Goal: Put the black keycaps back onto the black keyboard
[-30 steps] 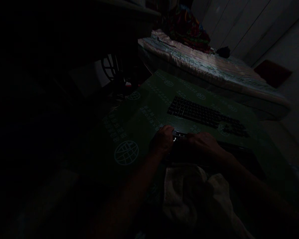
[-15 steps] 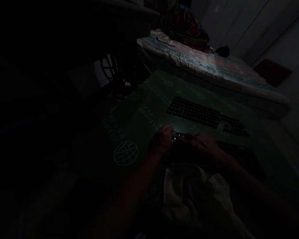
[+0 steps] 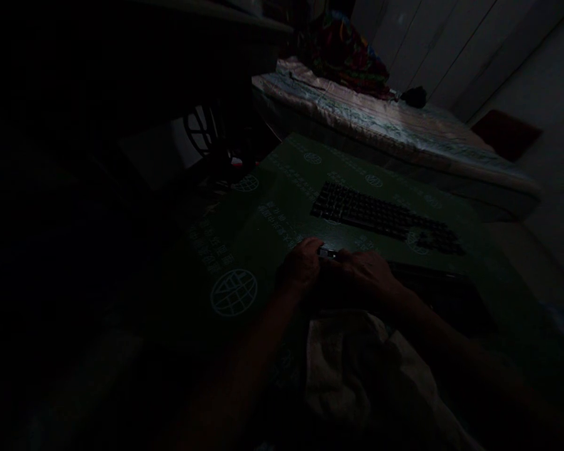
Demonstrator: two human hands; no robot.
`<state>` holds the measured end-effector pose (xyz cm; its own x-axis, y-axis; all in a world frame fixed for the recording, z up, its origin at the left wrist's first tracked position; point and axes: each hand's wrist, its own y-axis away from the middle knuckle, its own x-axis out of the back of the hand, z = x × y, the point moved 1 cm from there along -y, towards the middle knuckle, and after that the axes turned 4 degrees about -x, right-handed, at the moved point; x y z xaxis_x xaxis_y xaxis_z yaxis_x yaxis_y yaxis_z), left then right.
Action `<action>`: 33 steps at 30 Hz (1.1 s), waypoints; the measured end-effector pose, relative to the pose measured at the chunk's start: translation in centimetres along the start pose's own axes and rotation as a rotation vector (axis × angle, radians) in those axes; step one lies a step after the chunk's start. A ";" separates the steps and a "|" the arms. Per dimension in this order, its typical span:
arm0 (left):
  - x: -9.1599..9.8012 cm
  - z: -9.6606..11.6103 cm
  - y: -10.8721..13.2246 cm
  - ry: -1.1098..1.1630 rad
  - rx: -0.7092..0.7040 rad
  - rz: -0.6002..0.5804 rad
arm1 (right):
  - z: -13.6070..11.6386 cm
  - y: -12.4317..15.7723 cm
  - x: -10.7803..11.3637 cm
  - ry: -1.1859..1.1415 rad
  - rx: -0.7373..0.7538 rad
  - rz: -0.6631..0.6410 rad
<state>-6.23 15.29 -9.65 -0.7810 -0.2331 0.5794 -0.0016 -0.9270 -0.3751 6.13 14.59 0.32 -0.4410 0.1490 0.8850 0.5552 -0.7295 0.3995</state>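
A long black keyboard base (image 3: 444,289) lies across the table in front of me, its surface very dark. My left hand (image 3: 301,262) is closed around its left end, the thumb and fingers at the far corner. My right hand (image 3: 369,270) rests over the base just to the right, fingers bunched together near its far edge; whether they pinch a small item is too dark to see. A short shiny strip of the base shows between the hands. Beyond it, black keycaps (image 3: 371,210) are set out in keyboard order, with the table showing between some groups. Below my right wrist lies a crumpled light cloth (image 3: 333,369).
The green table (image 3: 272,250) is printed with white globes and lettering. A bed (image 3: 371,113) with a patterned cover stands behind it, bearing a colourful bundle (image 3: 345,56). A dark piece of furniture (image 3: 207,56) with a wheel beneath it is at the left. Light is very dim.
My right hand has slid a little left along the keyboard base, so the shiny strip between the hands is shorter. My left hand keeps its hold. The view has shifted slightly.
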 end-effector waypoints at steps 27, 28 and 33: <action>0.4 -0.7 -0.4 0.023 -0.010 0.006 | 0.2 1.2 0.1 -0.351 -0.258 -0.050; 0.4 -0.8 -0.4 0.019 -0.018 0.009 | 0.8 1.6 -0.3 -0.383 -0.277 -0.039; 0.6 -0.7 -0.5 -0.005 -0.018 0.010 | 3.3 4.2 -3.8 -0.579 -0.409 0.065</action>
<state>-7.14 15.86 -9.64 -0.7777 -0.2443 0.5793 -0.0046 -0.9192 -0.3937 12.43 13.15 -0.61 0.0931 0.3443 0.9342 0.2082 -0.9243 0.3199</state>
